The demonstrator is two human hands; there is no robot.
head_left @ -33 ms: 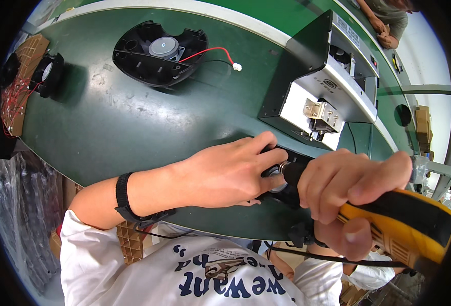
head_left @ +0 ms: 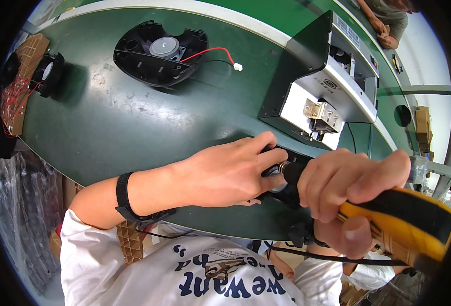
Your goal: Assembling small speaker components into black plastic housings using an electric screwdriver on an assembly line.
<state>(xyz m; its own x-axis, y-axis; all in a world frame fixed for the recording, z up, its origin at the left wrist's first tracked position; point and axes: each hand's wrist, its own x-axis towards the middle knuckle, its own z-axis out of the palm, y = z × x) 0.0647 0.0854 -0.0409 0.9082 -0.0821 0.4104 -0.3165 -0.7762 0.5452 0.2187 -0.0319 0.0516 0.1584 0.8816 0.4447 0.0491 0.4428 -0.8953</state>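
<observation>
My right hand (head_left: 345,186) is wrapped round a yellow and black power screwdriver (head_left: 422,217), whose nose points left. The driver's metal tip meets a black speaker housing (head_left: 287,198), mostly hidden beneath my hands. Fingers bent, my left hand (head_left: 230,173) grips this housing close beside the tip; part of a round grey speaker shows under its fingertips. Any screw at the tip is hidden. Farther back on the green table lies another black speaker housing half (head_left: 156,64), open side up, with a round speaker and a red and a black wire ending in a white plug.
A black and silver machine (head_left: 322,81) stands at the right, just beyond my hands. At the far left, more speakers (head_left: 46,75) with red wires sit by a cardboard divider (head_left: 29,84). A dark cable (head_left: 337,260) runs below my right hand. Another person (head_left: 386,30) is at upper right.
</observation>
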